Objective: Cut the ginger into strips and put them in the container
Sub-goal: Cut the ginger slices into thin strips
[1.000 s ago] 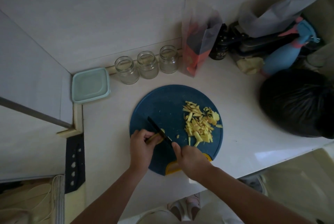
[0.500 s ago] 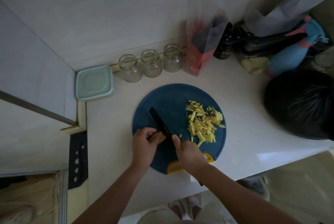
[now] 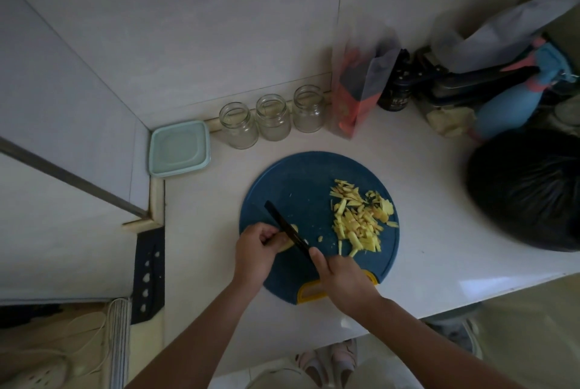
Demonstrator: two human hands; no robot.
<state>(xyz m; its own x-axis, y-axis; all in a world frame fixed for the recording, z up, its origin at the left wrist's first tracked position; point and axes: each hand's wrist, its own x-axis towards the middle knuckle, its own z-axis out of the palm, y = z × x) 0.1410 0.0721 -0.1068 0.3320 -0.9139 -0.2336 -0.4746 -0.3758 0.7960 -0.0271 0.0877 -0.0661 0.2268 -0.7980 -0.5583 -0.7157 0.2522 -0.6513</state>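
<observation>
Slicing ginger stub (image 3: 287, 244) into strips.
Left hand (image 3: 255, 247) pinching it, small, firm, likely slippery; right hand (image 3: 343, 278) gripping knife (image 3: 282, 220).

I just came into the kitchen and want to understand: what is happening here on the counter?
A person is cutting ginger on a round blue cutting board. The left hand holds the ginger piece down, and the right hand grips a black knife with its blade across it. A pile of cut strips lies on the board's right side. The pale green container stands apart in the wall corner, beside three glass jars.
</observation>
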